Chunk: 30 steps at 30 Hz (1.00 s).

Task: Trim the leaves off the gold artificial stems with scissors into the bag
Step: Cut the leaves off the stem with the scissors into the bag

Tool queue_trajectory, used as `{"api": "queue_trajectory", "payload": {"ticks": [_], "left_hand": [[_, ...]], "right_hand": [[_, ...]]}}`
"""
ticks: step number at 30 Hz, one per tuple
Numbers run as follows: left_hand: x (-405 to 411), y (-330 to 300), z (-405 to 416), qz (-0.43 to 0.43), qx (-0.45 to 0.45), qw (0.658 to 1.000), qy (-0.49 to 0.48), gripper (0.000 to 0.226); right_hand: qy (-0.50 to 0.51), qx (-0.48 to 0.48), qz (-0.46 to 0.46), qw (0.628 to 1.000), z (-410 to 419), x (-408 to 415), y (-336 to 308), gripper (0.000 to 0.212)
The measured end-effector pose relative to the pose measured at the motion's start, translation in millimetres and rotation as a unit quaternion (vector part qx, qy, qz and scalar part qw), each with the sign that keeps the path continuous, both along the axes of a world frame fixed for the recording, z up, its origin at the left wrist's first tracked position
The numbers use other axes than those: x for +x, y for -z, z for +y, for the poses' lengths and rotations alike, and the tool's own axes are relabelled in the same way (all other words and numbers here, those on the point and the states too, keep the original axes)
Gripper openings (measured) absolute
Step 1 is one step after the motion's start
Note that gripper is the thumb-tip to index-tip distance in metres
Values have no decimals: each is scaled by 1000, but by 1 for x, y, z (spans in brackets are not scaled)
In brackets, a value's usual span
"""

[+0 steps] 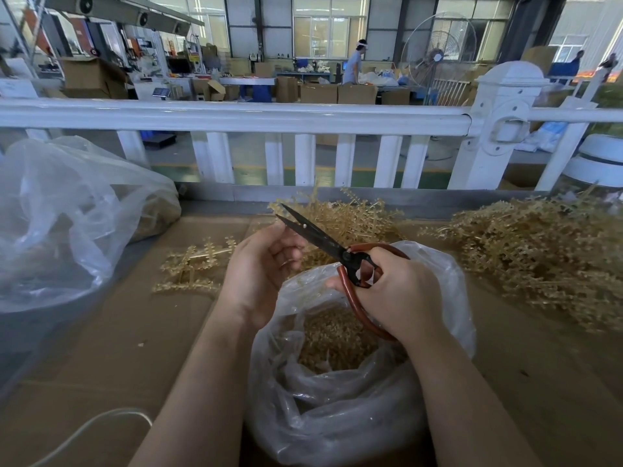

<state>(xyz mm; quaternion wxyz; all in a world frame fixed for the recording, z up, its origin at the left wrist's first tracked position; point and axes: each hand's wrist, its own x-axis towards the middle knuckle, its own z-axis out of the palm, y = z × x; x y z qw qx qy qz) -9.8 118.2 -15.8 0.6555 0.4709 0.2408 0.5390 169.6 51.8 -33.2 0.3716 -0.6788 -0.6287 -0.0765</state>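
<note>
Head view: scissors (323,242) (blades parted) pointing up-left, away from right hand (401,291).

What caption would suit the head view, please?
Right hand holds open scissors above bag of gold trimmings; left hand curled beside blades.

Cardboard-covered table (135,332) carries gold stem piles (539,251), clear bag (337,416), second bag (60,230), white cord (87,429).

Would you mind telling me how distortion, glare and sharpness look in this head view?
Head view: wide-angle bending curves the white railing; window light glares on the clear bag; scissors and both hands are sharp; the far workshop is softer.
</note>
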Motion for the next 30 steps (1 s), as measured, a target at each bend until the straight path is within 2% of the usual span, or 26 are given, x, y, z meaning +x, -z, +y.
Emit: {"api": "queue_trajectory", "payload": {"ticks": [3, 5, 11, 23, 27, 30], "left_hand": [[-3, -2, 1, -32, -56, 998, 13, 18], [-5, -3, 1, -28, -60, 998, 19, 15], [-5, -3, 1, -26, -26, 999, -10, 12], [1, 2, 0, 45, 92, 994, -36, 9], [2, 4, 1, 87, 119, 988, -54, 11], [2, 3, -1, 81, 115, 989, -52, 22]], "right_hand": [[-7, -14, 2, 1000, 0, 1, 0, 69], [-8, -14, 4, 1000, 1, 1, 2, 72], [-9, -7, 7, 1000, 2, 1, 4, 70], [4, 13, 2, 1000, 1, 3, 3, 60], [-5, 6, 5, 1000, 1, 4, 3, 70], [-14, 0, 10, 1000, 0, 4, 2, 64]]}}
